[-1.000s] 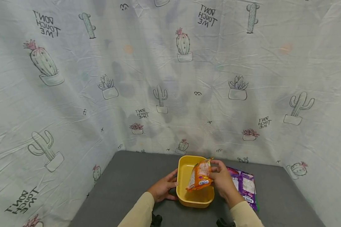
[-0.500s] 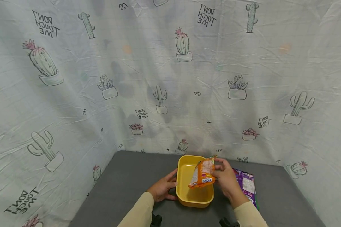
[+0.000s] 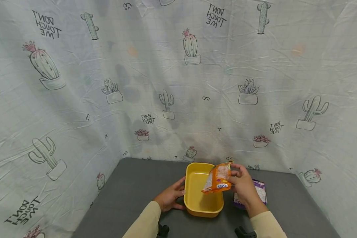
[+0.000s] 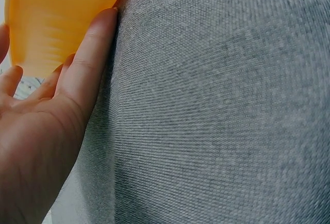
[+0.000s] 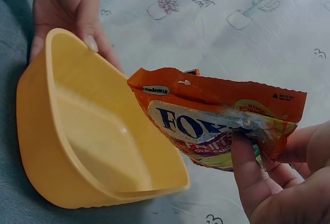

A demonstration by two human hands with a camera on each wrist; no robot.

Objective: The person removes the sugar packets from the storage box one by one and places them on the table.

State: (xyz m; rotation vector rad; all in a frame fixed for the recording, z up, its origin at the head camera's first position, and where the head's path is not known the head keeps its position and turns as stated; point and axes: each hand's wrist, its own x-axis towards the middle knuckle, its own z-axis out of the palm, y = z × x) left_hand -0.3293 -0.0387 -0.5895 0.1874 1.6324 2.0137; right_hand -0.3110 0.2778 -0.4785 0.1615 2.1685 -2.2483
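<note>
An orange candy bag marked FOX'S [image 3: 218,178] is held in my right hand [image 3: 245,188], pinched at one side between thumb and fingers. It hangs tilted above the right side of a yellow plastic tub [image 3: 193,201]; in the right wrist view the bag [image 5: 216,126] covers part of the tub's rim. My left hand [image 3: 169,197] lies against the tub's left outer wall. In the left wrist view, the left hand [image 4: 46,126] has mostly straight fingers touching the tub [image 4: 51,22]. Inside the tub, the visible floor [image 5: 98,136] is bare.
Purple packets [image 3: 260,191] lie on the grey table [image 3: 131,195] right of the tub, partly hidden by my right hand and forearm. A white cloth printed with cacti [image 3: 196,82] hangs behind and beside the table.
My right hand has moved right and slightly away from me with the candy bag, from over the tub's middle toward its right rim. The left hand and tub have stayed put.
</note>
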